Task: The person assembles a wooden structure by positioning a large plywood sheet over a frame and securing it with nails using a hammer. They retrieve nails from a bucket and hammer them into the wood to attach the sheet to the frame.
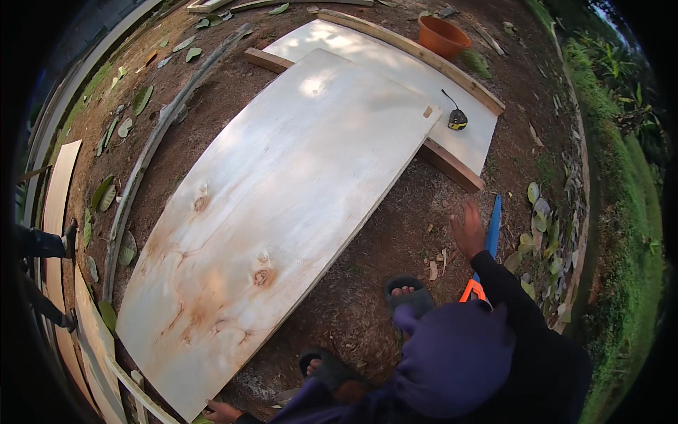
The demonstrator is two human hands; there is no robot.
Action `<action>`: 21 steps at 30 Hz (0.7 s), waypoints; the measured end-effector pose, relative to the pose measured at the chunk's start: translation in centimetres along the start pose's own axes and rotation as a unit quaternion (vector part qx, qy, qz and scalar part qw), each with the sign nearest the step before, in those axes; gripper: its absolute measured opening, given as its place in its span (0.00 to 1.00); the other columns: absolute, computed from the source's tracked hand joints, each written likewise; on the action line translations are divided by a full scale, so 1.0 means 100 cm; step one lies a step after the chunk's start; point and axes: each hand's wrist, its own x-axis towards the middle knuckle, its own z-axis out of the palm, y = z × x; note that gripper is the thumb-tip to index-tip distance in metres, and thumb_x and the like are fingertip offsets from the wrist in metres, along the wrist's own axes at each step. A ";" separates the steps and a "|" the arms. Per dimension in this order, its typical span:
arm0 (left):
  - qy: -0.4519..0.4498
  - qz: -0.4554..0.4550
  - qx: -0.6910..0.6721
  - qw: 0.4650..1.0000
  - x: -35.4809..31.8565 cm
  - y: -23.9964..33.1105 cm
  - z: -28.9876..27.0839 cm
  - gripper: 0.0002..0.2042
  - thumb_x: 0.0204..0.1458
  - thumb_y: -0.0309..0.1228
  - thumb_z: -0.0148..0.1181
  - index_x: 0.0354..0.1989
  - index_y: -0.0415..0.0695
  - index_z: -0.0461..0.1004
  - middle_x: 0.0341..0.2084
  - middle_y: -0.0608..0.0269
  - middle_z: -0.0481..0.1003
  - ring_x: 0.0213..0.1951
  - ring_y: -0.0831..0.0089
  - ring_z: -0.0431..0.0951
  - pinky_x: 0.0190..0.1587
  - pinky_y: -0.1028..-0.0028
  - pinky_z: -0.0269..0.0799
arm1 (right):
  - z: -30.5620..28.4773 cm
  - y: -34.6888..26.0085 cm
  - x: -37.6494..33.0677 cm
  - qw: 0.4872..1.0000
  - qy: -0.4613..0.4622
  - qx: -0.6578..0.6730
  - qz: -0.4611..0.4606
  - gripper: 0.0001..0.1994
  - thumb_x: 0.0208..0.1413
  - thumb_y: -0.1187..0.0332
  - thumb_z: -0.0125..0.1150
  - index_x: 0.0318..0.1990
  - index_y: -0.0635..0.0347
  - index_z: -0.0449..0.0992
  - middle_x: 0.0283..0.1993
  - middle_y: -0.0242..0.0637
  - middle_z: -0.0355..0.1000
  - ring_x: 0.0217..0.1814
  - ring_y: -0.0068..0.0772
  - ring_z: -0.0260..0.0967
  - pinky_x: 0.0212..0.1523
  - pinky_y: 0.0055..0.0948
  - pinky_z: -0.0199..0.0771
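A large pale plywood sheet (282, 191) with brown knots lies slantwise before me, its far end overlapping a second sheet (395, 71). At its near lower corner my left hand (224, 412) is closed on the edge, thumb towards the top face. My right hand (467, 230) is held out over the soil with its fingers apart and nothing in them. Beside and partly beneath that forearm lies a hand saw (495, 222) with a blue blade and an orange handle. On the second sheet rests a yellow and black tape measure (457, 119).
Wooden beams (452, 166) lie under and along the sheets. An orange basin (443, 37) stands at the far side. A long pole (152, 141) and several boards (60, 198) lie left, where another person's legs (46, 244) show. Grass (614, 212) borders the right.
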 end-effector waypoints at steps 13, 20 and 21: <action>-0.208 0.374 -0.209 0.879 -0.222 0.255 0.074 0.30 0.66 0.40 0.57 0.71 0.39 0.57 0.67 0.42 0.61 0.70 0.46 0.59 0.72 0.52 0.55 | -0.031 0.003 -0.177 0.948 -0.113 -0.089 0.283 0.29 0.64 0.54 0.61 0.62 0.71 0.68 0.57 0.56 0.67 0.59 0.58 0.67 0.58 0.54 0.70; -0.397 0.426 -0.328 0.744 -0.309 0.294 0.046 0.30 0.63 0.31 0.55 0.72 0.35 0.54 0.70 0.41 0.58 0.73 0.48 0.56 0.74 0.53 0.49 | -0.052 -0.004 -0.200 0.907 -0.168 -0.095 0.373 0.29 0.58 0.45 0.63 0.49 0.67 0.74 0.54 0.50 0.71 0.55 0.52 0.72 0.49 0.53 0.75; -0.426 0.416 -0.328 0.734 -0.316 0.291 0.038 0.30 0.63 0.31 0.54 0.72 0.35 0.54 0.70 0.41 0.58 0.73 0.49 0.56 0.74 0.54 0.49 | -0.051 0.000 -0.206 0.907 -0.187 -0.090 0.366 0.30 0.57 0.43 0.63 0.48 0.66 0.75 0.52 0.49 0.72 0.52 0.51 0.74 0.47 0.54 0.76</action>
